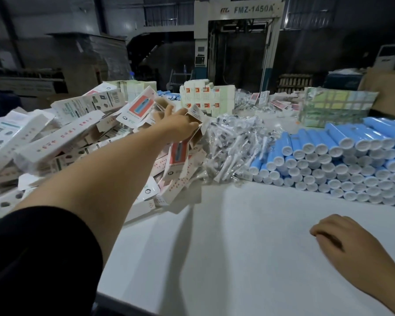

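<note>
1. At far left of the white table (pixel 237 236), a loose heap of printed cartons (pixel 55 137) is logged. They are tumbled at all angles, several with flaps open. Whether any are already filled cannot be told.
2. Left hand (pixel 178 126): held at full reach over the right edge of that heap, fingers curled round the end of one carton.
3. Held carton (pixel 195 116): open-ended, with its brown inside showing. It is gripped at the top of the heap, just beside the bagged goods and well apart from the bare working area.
4. Bagged brush heads (pixel 233 147): a mound of white pieces in clear sleeves, touching the carton heap on one side. None is seen taken out.
5. Blue tubes (pixel 328 156): stacked lying down in rows, white caps toward the camera. The stack is judged untouched.
6. Right hand (pixel 351 242): rested on the bare tabletop near the front, fingers loosely bent, nothing held.
7. Progress, as judged: only the first step of one pack, fetching a carton, is in hand. The carton is yet to be brought to the working area, loaded with a tube and a brush head, and closed. Large stocks of all three goods are left.
</note>
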Tool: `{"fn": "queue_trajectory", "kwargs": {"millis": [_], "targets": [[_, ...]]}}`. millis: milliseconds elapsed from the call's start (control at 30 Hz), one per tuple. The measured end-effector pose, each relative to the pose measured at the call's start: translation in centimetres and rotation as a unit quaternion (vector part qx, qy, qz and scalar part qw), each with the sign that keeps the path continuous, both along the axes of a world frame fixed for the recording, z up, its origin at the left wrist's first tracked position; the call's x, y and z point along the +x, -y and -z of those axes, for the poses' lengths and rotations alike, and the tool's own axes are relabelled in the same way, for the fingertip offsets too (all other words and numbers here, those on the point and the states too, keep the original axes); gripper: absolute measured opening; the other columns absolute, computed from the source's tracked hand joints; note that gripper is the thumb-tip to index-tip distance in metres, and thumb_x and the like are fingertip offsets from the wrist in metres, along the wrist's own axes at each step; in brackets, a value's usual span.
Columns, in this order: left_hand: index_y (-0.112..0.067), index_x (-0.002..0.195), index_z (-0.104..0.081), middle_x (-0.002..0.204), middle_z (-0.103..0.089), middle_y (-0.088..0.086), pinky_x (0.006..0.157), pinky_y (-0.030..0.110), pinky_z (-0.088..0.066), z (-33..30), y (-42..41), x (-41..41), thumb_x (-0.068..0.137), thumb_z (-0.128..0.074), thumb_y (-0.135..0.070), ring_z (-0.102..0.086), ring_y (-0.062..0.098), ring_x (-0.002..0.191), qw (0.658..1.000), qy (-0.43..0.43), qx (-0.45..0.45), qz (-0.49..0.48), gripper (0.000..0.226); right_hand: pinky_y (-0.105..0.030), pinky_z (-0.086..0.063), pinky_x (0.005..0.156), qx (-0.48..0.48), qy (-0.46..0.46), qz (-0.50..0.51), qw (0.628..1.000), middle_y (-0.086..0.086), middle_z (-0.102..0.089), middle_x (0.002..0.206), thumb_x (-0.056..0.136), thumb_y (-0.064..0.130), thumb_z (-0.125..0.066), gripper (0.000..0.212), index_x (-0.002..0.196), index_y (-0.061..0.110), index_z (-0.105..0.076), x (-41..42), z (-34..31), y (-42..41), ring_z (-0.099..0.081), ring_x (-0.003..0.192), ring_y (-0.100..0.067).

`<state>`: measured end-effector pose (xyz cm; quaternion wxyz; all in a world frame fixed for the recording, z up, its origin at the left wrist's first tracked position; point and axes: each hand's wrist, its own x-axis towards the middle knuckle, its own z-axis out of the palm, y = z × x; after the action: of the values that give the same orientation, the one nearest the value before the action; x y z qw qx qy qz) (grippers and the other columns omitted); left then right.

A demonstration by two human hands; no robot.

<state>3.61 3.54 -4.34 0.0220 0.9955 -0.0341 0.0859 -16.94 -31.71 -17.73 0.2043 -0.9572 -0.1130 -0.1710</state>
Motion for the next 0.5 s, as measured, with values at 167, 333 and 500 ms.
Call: {"fn": "queue_trajectory", "kwargs": {"millis": [167, 333, 500], "targets": [[-0.023, 0.139, -0.039, 0.15, -0.024, 0.0, 0.103, 0.057, -0.022, -0.4, 1.9, -2.5, 0.095, -0.023, -0.044, -0.02, 0.033, 0.134, 0.986, 0.161, -0.034, -0.011, 0.052, -0.01, -0.034, 0.07, 0.003, -0.014, -0.01, 1.0, 0.021, -0.056, 0.084, 0.085, 0.006, -0.062, 0.03, 0.078, 0.034, -0.059, -0.3, -0.2, 0.2, -0.05, 0.09, 0.001], [-0.027, 0.153, -0.007, 0.16, 0.01, -0.008, 0.114, 0.053, -0.014, 0.8, 8.0, -9.9, 0.098, -0.028, -0.052, -0.003, 0.023, 0.146, 0.961, 0.185, -0.175, 0.109, 0.064, -0.005, -0.034, 0.075, 0.025, -0.013, -0.004, 1.0, 0.016, -0.058, 0.085, 0.091, 0.013, -0.059, 0.019, 0.084, 0.03, -0.062, -0.4, -0.2, 0.2, -0.05, 0.088, -0.001], [-0.031, 0.151, 0.008, 0.155, 0.027, -0.014, 0.116, 0.034, -0.012, 8.1, 16.2, -19.2, 0.097, -0.034, -0.05, 0.011, 0.003, 0.143, 0.916, 0.068, -0.313, 0.242, 0.071, -0.023, -0.047, 0.067, 0.439, -0.075, -0.028, 0.895, 0.006, -0.071, 0.092, 0.089, 0.022, -0.059, 0.025, 0.11, 0.035, -0.058, -0.7, -0.9, 0.2, -0.063, 0.082, -0.017]]}}
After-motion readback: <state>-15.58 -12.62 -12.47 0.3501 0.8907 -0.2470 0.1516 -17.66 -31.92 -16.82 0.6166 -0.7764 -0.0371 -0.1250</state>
